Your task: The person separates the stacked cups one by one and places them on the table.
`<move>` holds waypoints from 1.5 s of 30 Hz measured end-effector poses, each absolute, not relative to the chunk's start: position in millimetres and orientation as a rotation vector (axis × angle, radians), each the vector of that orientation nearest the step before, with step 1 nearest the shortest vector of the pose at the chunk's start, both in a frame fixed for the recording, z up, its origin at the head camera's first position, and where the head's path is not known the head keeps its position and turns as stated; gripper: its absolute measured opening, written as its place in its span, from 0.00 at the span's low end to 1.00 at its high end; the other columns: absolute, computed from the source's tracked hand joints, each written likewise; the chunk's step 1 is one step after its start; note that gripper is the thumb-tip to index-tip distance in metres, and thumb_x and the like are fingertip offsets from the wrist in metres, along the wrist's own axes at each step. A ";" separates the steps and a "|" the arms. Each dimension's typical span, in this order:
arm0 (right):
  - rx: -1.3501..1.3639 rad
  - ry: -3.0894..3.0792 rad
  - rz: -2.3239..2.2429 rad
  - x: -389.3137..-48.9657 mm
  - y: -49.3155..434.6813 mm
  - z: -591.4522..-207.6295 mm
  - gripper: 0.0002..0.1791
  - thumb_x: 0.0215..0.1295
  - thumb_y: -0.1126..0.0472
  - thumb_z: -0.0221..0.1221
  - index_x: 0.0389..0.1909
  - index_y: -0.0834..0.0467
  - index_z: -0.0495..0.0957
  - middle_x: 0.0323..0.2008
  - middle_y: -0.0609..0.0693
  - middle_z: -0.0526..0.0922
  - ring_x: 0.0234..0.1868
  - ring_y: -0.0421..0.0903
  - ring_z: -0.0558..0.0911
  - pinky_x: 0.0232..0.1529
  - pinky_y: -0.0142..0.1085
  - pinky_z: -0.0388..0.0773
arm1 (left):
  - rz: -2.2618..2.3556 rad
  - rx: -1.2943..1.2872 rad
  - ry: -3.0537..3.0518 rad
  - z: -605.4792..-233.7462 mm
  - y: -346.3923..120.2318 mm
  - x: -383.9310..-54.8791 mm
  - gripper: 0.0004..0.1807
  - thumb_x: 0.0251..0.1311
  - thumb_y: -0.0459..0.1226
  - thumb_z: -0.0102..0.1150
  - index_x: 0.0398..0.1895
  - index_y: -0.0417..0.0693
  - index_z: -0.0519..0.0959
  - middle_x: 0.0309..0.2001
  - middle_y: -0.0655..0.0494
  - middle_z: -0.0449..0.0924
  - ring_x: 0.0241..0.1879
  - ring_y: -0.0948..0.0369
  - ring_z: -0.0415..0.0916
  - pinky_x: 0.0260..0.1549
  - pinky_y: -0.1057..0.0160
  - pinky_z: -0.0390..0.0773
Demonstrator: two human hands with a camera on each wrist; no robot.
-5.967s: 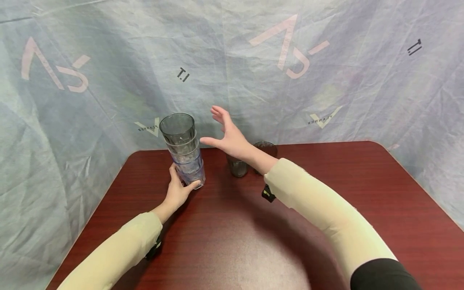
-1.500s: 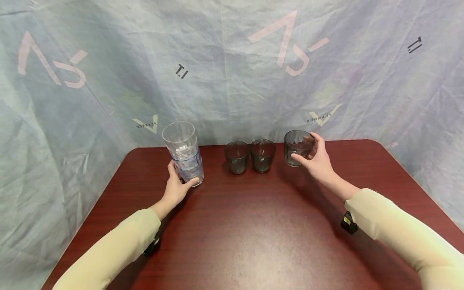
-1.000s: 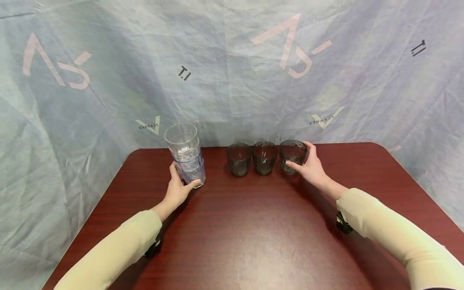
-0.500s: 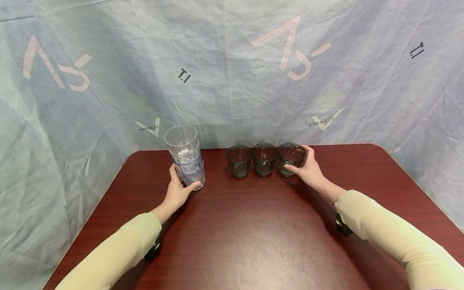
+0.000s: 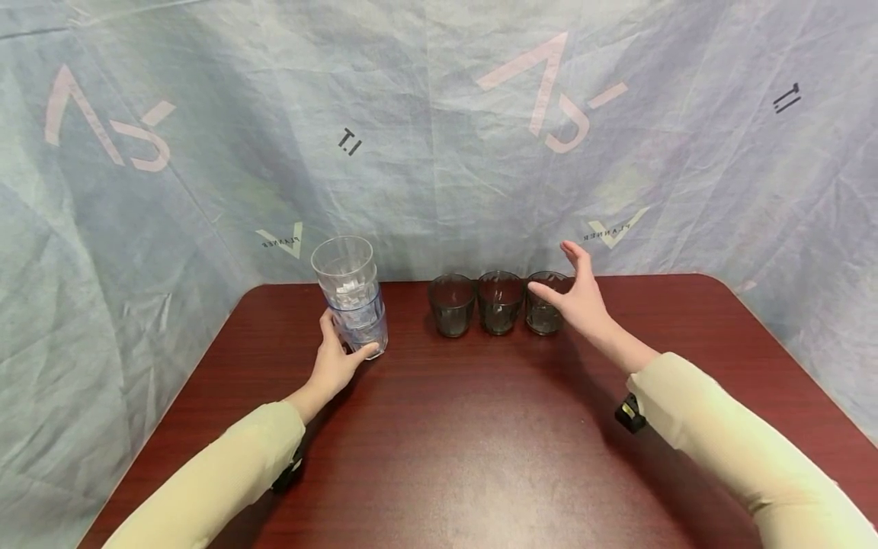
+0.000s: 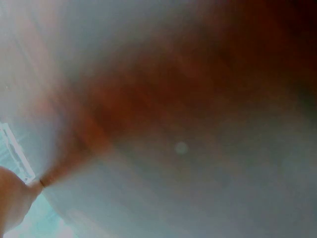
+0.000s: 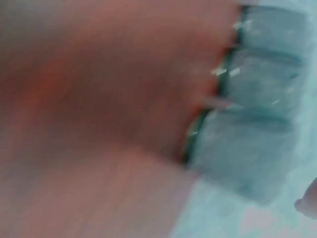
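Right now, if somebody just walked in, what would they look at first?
Probably the tall stack of clear cups on the left of the dark red table, gripped near its base by the left hand. Next, the three small smoky glasses lined up along the back edge, with the right hand spread open beside the rightmost one.

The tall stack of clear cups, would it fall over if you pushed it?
Probably, if pushed near the top: the stack of clear cups is tall and narrow. The left hand grips its base, likely steadying it. The smooth table might let it slide instead.
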State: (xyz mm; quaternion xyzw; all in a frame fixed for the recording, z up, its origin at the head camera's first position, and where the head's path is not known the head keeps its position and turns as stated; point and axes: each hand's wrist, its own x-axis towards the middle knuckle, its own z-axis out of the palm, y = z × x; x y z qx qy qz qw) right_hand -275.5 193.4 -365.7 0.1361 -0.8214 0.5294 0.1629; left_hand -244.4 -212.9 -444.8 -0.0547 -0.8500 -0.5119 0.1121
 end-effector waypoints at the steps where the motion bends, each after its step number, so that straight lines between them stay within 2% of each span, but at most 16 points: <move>1: 0.433 -2.320 1.528 -271.2 185.8 -356.1 0.48 0.61 0.62 0.67 0.73 0.63 0.46 0.73 0.59 0.52 0.74 0.53 0.49 0.70 0.53 0.48 | -1.501 -0.159 -2.497 -444.8 -212.8 -243.8 0.54 0.55 0.34 0.71 0.72 0.49 0.38 0.67 0.35 0.61 0.64 0.44 0.64 0.60 0.46 0.65; 6: 0.644 -2.251 1.611 -250.5 142.6 -310.4 0.42 0.61 0.70 0.64 0.70 0.70 0.49 0.71 0.65 0.54 0.73 0.57 0.52 0.70 0.51 0.49 | -1.501 -0.149 -2.500 -443.9 -211.4 -240.3 0.54 0.55 0.33 0.71 0.72 0.49 0.38 0.67 0.35 0.60 0.64 0.44 0.63 0.60 0.47 0.65; 9: 0.740 -2.242 1.625 -249.2 119.6 -297.1 0.42 0.61 0.71 0.64 0.70 0.69 0.50 0.71 0.63 0.56 0.73 0.55 0.55 0.69 0.49 0.53 | -1.497 -0.145 -2.499 -443.3 -210.4 -238.6 0.54 0.55 0.33 0.71 0.72 0.49 0.38 0.67 0.35 0.60 0.65 0.45 0.62 0.61 0.47 0.65; 16: 0.930 -2.200 1.680 -272.5 75.7 -303.5 0.44 0.62 0.67 0.65 0.73 0.61 0.50 0.72 0.54 0.56 0.72 0.48 0.57 0.68 0.50 0.54 | -1.488 -0.160 -2.496 -443.2 -209.7 -234.8 0.54 0.55 0.34 0.71 0.72 0.49 0.38 0.67 0.34 0.60 0.66 0.46 0.62 0.61 0.47 0.64; 25: 1.022 -2.269 1.678 -273.9 26.2 -303.4 0.45 0.62 0.59 0.66 0.73 0.54 0.50 0.72 0.46 0.57 0.70 0.39 0.60 0.67 0.46 0.60 | -1.496 -0.189 -2.480 -445.9 -210.7 -237.1 0.54 0.56 0.34 0.70 0.72 0.48 0.37 0.68 0.34 0.58 0.66 0.45 0.61 0.61 0.47 0.64; 33: 1.061 -2.323 1.649 -272.1 -11.3 -306.8 0.48 0.60 0.56 0.68 0.74 0.54 0.48 0.72 0.50 0.59 0.70 0.41 0.60 0.65 0.44 0.62 | -1.499 -0.185 -2.484 -443.8 -211.4 -237.4 0.54 0.55 0.33 0.70 0.72 0.47 0.37 0.67 0.34 0.59 0.65 0.45 0.62 0.61 0.46 0.64; 39: 0.996 -2.394 1.624 -276.5 -30.0 -313.4 0.50 0.60 0.53 0.68 0.74 0.52 0.46 0.72 0.48 0.59 0.69 0.43 0.62 0.64 0.44 0.64 | -1.498 -0.174 -2.507 -443.7 -212.9 -240.2 0.54 0.57 0.34 0.69 0.72 0.47 0.36 0.68 0.34 0.58 0.66 0.44 0.60 0.61 0.45 0.63; 45: 0.993 -2.445 1.586 -280.2 -40.6 -319.5 0.50 0.61 0.52 0.68 0.74 0.53 0.44 0.71 0.52 0.60 0.70 0.48 0.60 0.65 0.42 0.62 | -1.504 -0.178 -2.504 -443.3 -212.8 -242.6 0.53 0.56 0.34 0.70 0.72 0.49 0.37 0.67 0.35 0.59 0.66 0.45 0.61 0.61 0.46 0.64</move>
